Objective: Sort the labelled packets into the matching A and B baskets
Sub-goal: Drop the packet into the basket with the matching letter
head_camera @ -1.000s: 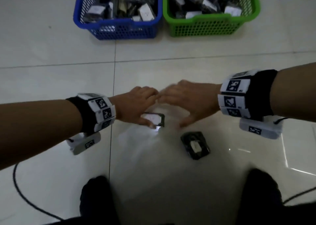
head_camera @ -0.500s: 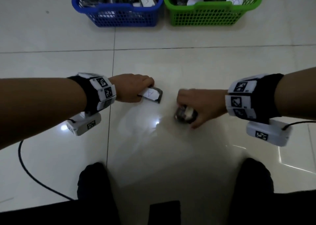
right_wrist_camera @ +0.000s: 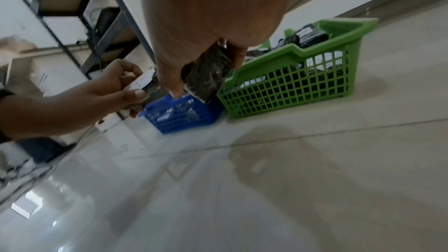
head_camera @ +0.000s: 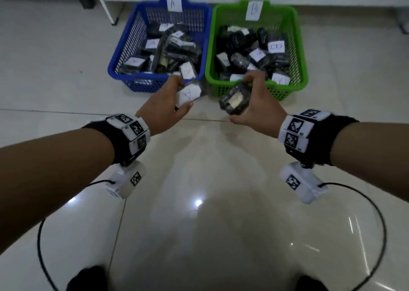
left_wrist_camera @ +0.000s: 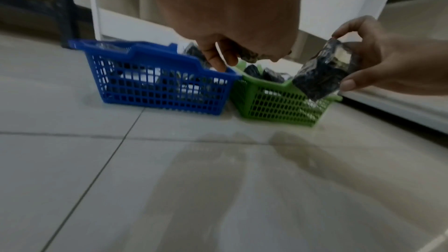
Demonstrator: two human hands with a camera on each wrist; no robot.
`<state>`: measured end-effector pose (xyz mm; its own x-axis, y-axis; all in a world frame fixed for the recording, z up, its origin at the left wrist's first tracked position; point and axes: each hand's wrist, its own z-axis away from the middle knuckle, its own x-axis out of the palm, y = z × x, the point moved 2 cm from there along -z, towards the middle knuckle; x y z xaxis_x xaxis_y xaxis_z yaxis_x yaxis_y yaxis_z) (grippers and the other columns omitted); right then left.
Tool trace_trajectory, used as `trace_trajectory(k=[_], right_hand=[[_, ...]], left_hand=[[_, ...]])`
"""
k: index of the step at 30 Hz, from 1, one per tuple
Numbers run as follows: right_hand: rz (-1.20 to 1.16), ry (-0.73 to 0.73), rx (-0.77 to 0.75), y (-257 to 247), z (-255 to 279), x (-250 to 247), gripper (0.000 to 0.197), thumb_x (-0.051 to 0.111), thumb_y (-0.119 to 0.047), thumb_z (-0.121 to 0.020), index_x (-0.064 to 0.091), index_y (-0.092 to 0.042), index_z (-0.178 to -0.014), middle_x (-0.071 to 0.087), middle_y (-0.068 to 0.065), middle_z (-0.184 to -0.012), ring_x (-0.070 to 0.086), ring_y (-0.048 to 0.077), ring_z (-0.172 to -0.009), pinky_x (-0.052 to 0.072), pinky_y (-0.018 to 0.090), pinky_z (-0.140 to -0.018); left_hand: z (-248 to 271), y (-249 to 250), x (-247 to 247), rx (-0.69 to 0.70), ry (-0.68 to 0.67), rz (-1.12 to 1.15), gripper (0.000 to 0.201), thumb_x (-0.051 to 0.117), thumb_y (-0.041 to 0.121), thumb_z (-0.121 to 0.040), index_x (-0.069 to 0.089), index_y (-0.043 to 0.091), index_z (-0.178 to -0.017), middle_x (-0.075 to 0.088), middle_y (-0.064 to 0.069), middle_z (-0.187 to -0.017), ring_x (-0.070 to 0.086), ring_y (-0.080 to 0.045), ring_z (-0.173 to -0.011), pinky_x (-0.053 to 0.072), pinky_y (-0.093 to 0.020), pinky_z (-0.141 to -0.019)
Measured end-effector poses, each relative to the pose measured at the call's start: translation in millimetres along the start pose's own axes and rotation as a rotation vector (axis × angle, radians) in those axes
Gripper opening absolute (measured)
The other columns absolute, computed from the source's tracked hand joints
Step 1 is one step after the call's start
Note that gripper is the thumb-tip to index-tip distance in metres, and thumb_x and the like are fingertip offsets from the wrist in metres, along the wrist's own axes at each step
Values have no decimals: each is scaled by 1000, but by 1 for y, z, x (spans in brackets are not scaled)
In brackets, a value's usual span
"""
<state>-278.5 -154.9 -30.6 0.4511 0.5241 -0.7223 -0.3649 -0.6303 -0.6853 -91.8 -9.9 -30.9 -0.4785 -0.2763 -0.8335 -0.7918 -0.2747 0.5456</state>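
My left hand (head_camera: 168, 104) pinches a dark packet with a white label marked A (head_camera: 189, 94), held in the air just in front of the blue basket (head_camera: 124, 69), which carries an A tag. My right hand (head_camera: 256, 104) grips a second dark packet (head_camera: 235, 100) with a pale label whose letter I cannot read. It hangs before the near wall of the green basket (head_camera: 298, 78), tagged B. In the right wrist view, fingers wrap that dark packet (right_wrist_camera: 208, 76) beside the green basket (right_wrist_camera: 290, 83). Both baskets hold several labelled packets.
The baskets stand side by side on a glossy tiled floor, close to a white wall base. A dark shelf frame (right_wrist_camera: 72, 26) and white furniture leg (head_camera: 106, 7) stand at the far left. Black cables (head_camera: 42, 235) loop from both wrist cameras. My dark shoes (head_camera: 88, 278) show at the bottom edge.
Both hands picked a packet off the floor and lifted it forward to the baskets. The head view tilted up, so the baskets now show fully.
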Motion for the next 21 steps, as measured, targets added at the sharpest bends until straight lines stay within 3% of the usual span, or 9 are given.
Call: trace_trajectory(k=[3,6,8,10,12,14,17,19,21], right_hand=[[-97,99,26,-1,-21,-18,77,81,-22,-68,28,-9,-123,48,3,-116,56,19,-100,45,23,-77],[-184,115,33,-5,-43,-42,67,79,-16,-69,35,-13,-120,54,0,-106,58,13,-90,46,10,-66],[-250,129,28,-5,-54,-54,65,77,-15,-69,39,-17,-121,55,4,-113,58,17,-99,52,22,-80],[-294,140,18,-6,-67,-72,65,76,-14,-68,42,-20,-123,51,6,-121,54,19,-109,51,34,-92],[-350,188,19,-7,-82,-90,65,74,-9,-67,44,-21,-124,50,4,-125,53,16,-112,50,31,-95],[-448,246,44,-2,-94,-103,63,69,-1,-70,46,-21,-125,53,1,-123,56,14,-109,52,27,-92],[-549,319,87,12,-102,-104,59,61,6,-74,49,-32,-116,56,-1,-118,59,19,-106,54,42,-89],[-637,305,153,17,-109,-98,58,57,10,-77,51,-40,-105,59,1,-113,63,24,-101,56,46,-82],[-664,272,246,18,-111,-92,56,51,12,-79,53,-39,-101,62,3,-107,65,22,-83,57,34,-64]], left_hand=[[-31,22,-17,-2,65,-31,42,60,29,-89,38,8,-118,51,-6,-104,52,-22,-82,40,-31,-69],[-67,53,-47,64,69,-195,44,61,30,-87,40,8,-118,56,-14,-113,56,-28,-92,45,-35,-75],[-86,70,-69,81,85,-252,44,62,31,-86,40,8,-116,57,-16,-109,57,-31,-90,46,-38,-73],[-112,86,-84,62,46,-361,42,62,30,-85,40,8,-114,58,-17,-106,57,-32,-88,45,-38,-71],[-145,97,-95,22,36,-406,41,62,28,-85,40,8,-113,58,-20,-106,58,-35,-88,46,-40,-72],[-176,101,-91,-12,60,-326,42,63,26,-85,39,7,-113,58,-20,-106,58,-35,-89,43,-38,-71],[-200,84,-67,-4,7,-181,41,67,23,-83,41,12,-112,59,-13,-106,60,-30,-86,46,-35,-70],[-207,60,-57,-36,-56,-158,43,73,14,-78,48,14,-113,60,-10,-114,60,-29,-96,48,-33,-78],[-212,33,-56,-105,-96,-53,45,75,0,-71,58,11,-111,62,-11,-116,60,-29,-103,50,-35,-83]])
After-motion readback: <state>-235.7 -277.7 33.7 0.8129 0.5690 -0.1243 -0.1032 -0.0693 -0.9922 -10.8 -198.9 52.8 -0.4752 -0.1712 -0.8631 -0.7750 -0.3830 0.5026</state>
